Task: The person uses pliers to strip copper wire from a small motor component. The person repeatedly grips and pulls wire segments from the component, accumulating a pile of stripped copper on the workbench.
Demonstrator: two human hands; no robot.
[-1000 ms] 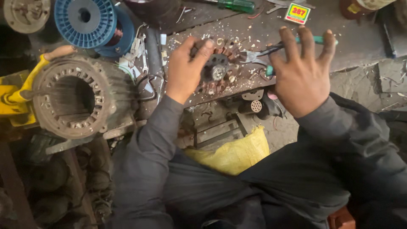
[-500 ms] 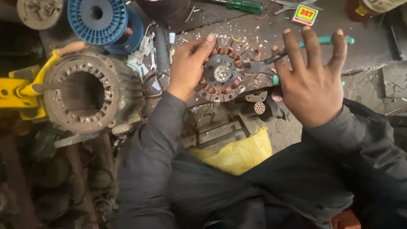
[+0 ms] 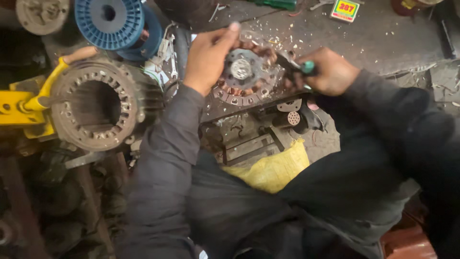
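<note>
A round fan stator (image 3: 244,72) with copper windings and a silver hub lies on the dirty workbench (image 3: 383,38). My left hand (image 3: 208,55) grips its left rim, fingers curled over the top edge. My right hand (image 3: 330,72) is closed around pliers with green handles (image 3: 299,67), their jaws at the stator's right side. Both sleeves are dark grey.
A large motor stator housing (image 3: 98,103) sits at the left beside a yellow tool (image 3: 24,105). Blue wire spools (image 3: 112,21) stand at the back left. A small yellow and red box (image 3: 346,9) lies at the back. A yellow bag (image 3: 273,168) lies below the bench edge.
My right hand, spread flat with fingers apart before, has closed around the pliers. My left hand has shifted to the stator's left rim. The view has moved closer.
</note>
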